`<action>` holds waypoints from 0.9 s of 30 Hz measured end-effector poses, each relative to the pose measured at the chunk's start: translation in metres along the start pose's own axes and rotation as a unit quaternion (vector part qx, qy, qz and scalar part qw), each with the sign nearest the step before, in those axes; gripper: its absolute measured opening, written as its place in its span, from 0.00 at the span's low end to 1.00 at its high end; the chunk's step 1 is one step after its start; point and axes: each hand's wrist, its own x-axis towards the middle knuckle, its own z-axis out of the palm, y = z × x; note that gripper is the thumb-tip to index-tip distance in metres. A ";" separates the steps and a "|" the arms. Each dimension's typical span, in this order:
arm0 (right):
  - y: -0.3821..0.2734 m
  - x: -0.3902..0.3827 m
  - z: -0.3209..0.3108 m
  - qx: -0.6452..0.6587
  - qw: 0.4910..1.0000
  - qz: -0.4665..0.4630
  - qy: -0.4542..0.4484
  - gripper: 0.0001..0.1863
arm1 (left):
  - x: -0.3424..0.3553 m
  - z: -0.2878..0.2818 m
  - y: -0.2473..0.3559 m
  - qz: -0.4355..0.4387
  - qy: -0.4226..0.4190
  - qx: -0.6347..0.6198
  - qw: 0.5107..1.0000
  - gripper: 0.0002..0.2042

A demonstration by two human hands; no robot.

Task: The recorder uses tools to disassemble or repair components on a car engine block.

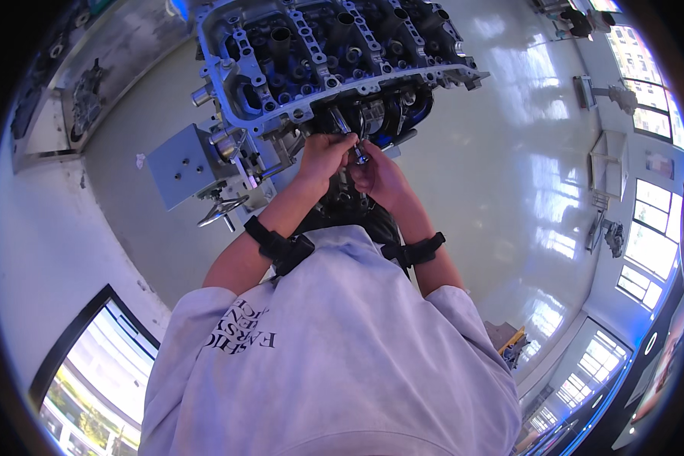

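Both hands meet just below the near edge of a metal engine block (334,83), which is held up on a stand. Between them is a slim chrome hand tool (362,158) that looks like a ratchet; its exact kind is partly hidden by fingers. My left hand (327,158) is closed around it, thumb toward the engine. Close by on the right, my right hand (380,179) has its fingers curled at the tool's lower end. Dark engine parts (395,114) and a shiny shaft-like piece (340,118) sit just beyond the fingers.
Left of the hands stands a grey gearbox of the stand (188,167) with a handwheel (223,210) jutting toward me. A metal worktable (129,53) holding parts runs along the far left. Several equipment stands (608,163) line the right wall beneath windows.
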 end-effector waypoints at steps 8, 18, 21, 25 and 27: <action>0.017 -0.010 0.013 -0.750 0.502 -0.346 0.257 0.14 | 0.000 0.005 -0.003 0.048 0.024 0.035 0.998 0.10; 0.011 -0.009 0.007 -0.435 0.851 -0.234 0.180 0.11 | 0.001 -0.002 -0.001 -0.006 -0.014 0.095 0.995 0.12; 0.012 -0.014 0.013 -0.694 0.532 -0.424 0.236 0.12 | -0.002 0.004 0.000 0.025 -0.018 0.062 0.998 0.11; 0.011 -0.016 0.012 -0.670 0.627 -0.312 0.246 0.14 | 0.000 0.005 -0.004 0.021 0.009 0.030 0.999 0.10; 0.010 -0.016 0.007 -0.659 0.662 -0.281 0.221 0.14 | 0.001 0.000 -0.007 0.022 -0.006 0.031 0.999 0.10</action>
